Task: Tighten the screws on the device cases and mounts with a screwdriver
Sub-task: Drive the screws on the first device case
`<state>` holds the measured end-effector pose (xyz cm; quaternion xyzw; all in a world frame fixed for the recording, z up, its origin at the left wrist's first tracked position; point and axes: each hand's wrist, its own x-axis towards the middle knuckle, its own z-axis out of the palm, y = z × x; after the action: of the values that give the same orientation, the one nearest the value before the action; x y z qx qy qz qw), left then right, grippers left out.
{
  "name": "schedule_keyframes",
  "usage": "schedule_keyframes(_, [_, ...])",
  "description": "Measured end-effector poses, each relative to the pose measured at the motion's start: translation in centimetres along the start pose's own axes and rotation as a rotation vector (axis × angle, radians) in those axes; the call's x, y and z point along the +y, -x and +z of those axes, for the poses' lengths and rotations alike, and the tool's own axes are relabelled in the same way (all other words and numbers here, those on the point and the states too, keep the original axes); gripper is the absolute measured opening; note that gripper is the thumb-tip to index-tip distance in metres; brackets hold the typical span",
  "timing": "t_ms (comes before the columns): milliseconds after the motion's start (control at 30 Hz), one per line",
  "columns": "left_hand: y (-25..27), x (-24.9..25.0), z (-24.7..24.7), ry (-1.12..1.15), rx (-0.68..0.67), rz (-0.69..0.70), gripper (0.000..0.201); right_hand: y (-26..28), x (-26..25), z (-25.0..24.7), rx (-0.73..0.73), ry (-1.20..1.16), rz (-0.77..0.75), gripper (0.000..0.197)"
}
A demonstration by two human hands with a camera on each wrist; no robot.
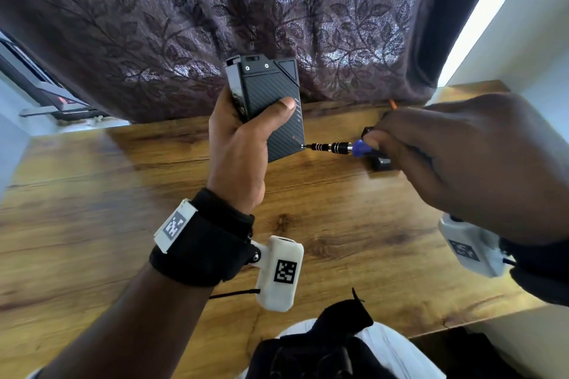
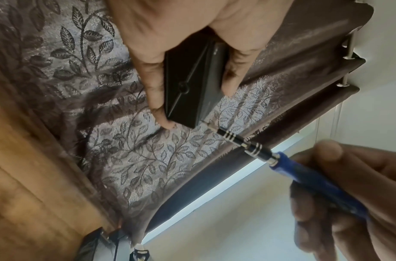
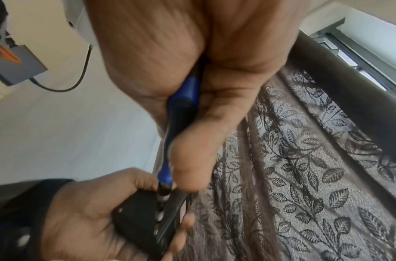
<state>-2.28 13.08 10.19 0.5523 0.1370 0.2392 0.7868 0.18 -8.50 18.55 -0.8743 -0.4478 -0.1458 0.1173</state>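
Device case (image 1: 271, 111) is being gripped in the left hand (image 1: 243, 144) while the screwdriver (image 1: 335, 148), pinched by the right hand (image 1: 455, 157), is being driven into a corner screw (image 1: 304, 146) just below the thumb, so the tip is probably risking a slip if it tilts.

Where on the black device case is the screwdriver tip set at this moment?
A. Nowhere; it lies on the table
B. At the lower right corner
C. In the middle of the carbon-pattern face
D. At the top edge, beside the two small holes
B: in the head view the screwdriver, held by the right hand, meets the lower right corner of the device case, which the left hand grips above the table.
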Motion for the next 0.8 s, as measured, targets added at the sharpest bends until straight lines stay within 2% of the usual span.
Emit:
schedule_keyframes(67, [0.3, -0.4, 0.1, -0.002, 0.004, -0.014, 0.045, -0.3, 0.2, -0.2, -0.013, -0.013, 0.002, 0.033])
schedule_keyframes(167, [0.6, -0.8, 0.1, 0.002, 0.027, -0.026, 0.046, -0.2, 0.4, -0.4, -0.109, -0.042, 0.023, 0.016])
schedule_keyframes(233, [0.6, -0.9, 0.1, 0.005, 0.034, -0.024, 0.044, 0.0, 0.8, -0.1, -0.131, -0.047, 0.005, 0.021])
schedule_keyframes(400, [0.3, -0.6, 0.3, 0.019, 0.029, 0.003, 0.045, 1.0, 0.9, 0.2, -0.015, -0.077, 0.006, 0.008])
schedule_keyframes(567, [0.0, -0.4, 0.4, -0.005, 0.012, 0.023, 0.049, 1.0, 0.7, 0.8, -0.029, -0.125, 0.119, 0.027])
schedule_keyframes(700, [0.1, -0.6, 0.3, -0.022, 0.015, 0.027, 0.047, 0.9, 0.3, 0.7, -0.043, -0.160, 0.128, 0.016])
schedule_keyframes(800, [0.1, -0.5, 0.2, -0.024, 0.021, 0.032, 0.044, 0.9, 0.3, 0.8, -0.028, -0.142, 0.125, 0.021])
